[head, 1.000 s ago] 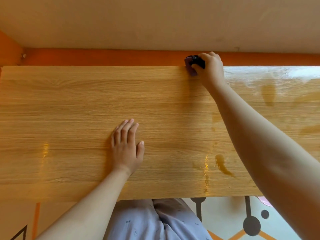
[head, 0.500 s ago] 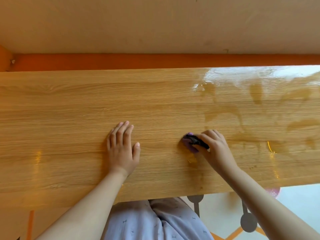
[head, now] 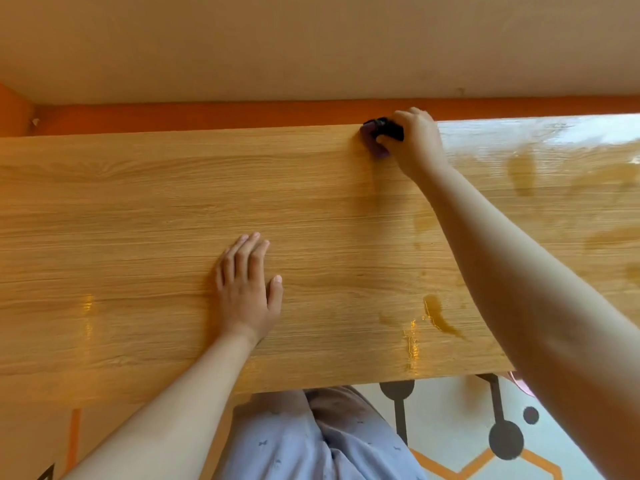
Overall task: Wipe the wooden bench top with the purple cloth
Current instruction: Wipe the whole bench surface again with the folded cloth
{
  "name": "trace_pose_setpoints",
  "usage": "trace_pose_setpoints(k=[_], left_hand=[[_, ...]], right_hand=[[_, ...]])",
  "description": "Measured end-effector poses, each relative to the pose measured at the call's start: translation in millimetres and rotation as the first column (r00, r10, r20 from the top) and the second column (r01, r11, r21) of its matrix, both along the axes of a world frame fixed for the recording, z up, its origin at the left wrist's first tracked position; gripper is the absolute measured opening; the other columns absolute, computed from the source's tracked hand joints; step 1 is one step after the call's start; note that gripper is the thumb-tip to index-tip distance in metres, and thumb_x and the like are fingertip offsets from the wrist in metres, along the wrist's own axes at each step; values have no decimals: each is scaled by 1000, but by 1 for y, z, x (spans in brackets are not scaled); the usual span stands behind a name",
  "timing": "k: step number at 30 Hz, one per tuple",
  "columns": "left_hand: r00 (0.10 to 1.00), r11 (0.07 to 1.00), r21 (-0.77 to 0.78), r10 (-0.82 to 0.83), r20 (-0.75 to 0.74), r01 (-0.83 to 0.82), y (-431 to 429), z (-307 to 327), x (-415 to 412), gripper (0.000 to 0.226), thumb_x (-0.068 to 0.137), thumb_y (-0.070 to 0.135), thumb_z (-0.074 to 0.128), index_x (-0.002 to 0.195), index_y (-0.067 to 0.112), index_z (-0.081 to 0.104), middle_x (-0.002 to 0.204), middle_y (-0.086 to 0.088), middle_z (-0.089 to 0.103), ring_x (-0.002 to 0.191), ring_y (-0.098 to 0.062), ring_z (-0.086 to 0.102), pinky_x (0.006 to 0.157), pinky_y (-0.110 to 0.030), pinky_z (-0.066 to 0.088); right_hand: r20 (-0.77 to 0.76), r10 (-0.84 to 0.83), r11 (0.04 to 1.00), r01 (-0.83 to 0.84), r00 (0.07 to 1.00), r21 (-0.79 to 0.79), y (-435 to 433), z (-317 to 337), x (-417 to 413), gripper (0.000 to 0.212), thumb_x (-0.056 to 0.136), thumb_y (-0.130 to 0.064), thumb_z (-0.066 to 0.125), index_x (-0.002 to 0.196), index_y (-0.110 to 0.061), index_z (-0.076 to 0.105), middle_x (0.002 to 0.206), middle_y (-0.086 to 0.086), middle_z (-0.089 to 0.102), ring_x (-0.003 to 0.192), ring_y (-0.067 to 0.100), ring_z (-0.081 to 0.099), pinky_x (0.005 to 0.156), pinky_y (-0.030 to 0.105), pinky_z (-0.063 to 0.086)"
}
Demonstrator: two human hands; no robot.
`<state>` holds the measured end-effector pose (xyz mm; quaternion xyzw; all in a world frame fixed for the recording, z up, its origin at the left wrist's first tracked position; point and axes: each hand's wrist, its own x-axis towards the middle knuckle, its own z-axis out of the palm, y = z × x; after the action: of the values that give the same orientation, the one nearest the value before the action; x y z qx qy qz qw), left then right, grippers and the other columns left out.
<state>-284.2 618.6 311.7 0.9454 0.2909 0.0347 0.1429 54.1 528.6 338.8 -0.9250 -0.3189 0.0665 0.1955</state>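
The wooden bench top (head: 138, 220) fills the middle of the view, pale oak with a glossy wet sheen and darker damp streaks on its right part. My right hand (head: 414, 142) reaches to the far edge and grips the bunched purple cloth (head: 372, 140), pressing it onto the wood; most of the cloth is hidden under the fingers. My left hand (head: 247, 289) rests flat on the bench, fingers straight, near the middle toward the front edge.
An orange strip (head: 207, 114) runs along the wall behind the bench, below a beige wall. A wet puddle streak (head: 438, 317) lies near the front right. Below the front edge are my trousered legs (head: 311, 441) and a patterned floor (head: 467, 427).
My right hand has swept the cloth from the middle of the bench back out to the far edge. My left hand has stayed flat in the same spot.
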Motion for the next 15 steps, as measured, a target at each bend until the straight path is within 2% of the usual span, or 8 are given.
trace_pose_setpoints(k=[5,9,12,15], left_hand=[[999,1000,-4,4,38,-4,0,0,1,57,84,33,43,135,9,45,144,-11,44,137,-30,33,112,-51,25],[998,1000,-3,0,67,0,0,-2,0,56,84,33,44,134,8,47,143,-12,45,135,-31,35,112,-50,26],[997,1000,-2,-11,77,11,1,-4,-1,56,83,32,46,134,7,47,144,-12,44,136,-31,34,112,-49,25],[997,1000,-2,-22,78,23,3,-5,-2,55,83,31,48,133,8,46,145,-11,43,137,-31,33,112,-48,23]], right_hand=[[-70,85,994,-79,994,79,-85,2,-99,27,82,-18,68,109,-16,67,94,4,60,92,23,51,77,27,31],[-146,119,993,-118,982,18,-169,1,-203,38,75,-12,73,111,-20,65,93,0,59,89,21,49,74,42,47],[-186,141,989,-146,972,-13,-213,8,-258,32,84,-33,55,111,-21,65,91,-1,60,84,22,52,67,41,50],[-168,190,977,-202,967,-62,-218,11,-265,36,84,-38,49,110,-21,67,90,-1,61,83,21,52,67,37,47]])
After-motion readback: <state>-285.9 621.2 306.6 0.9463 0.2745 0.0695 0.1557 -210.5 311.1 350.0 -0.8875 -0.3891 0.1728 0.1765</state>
